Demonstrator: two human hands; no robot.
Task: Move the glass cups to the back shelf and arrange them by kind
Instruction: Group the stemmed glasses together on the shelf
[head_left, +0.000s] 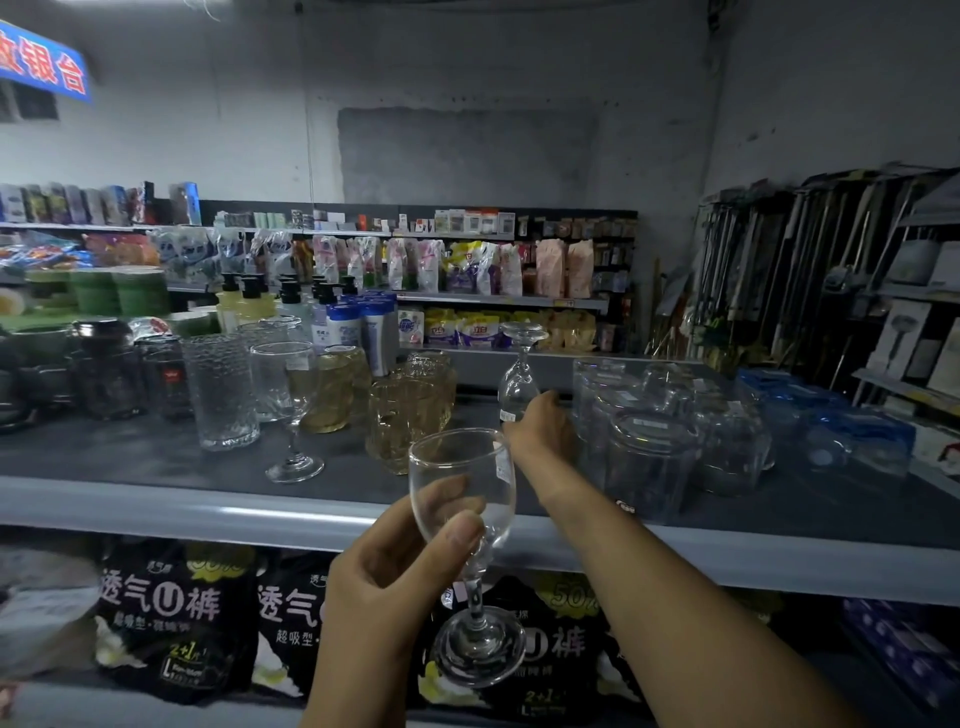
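Currently the left hand (395, 587) holds a wine glass (462, 483) upright in front of the shelf (156, 506) edge. Its fingers are curled behind the bowl and the thumb presses on the near side above the stem. The right hand (540, 428) reaches onto the shelf, its fingers closed round the bowl of an inverted wine glass (519, 382), which stands rim down, foot uppermost. A third stemmed glass (293, 410) stands upright on the shelf to the left, beside a textured tumbler (221, 389) and amber glasses (405, 415). Clear tumblers (649, 457) sit mouth down to the right.

Both handled glasses carry small white stickers, unreadable. Black packs (171, 618) beneath the shelf read "透气U裤", "超吸型", "2+1" and "L"; one shows "50%". A blue sign (44, 65) at upper left shows red "银台". Yellow pouches (478, 330) behind read "立白".
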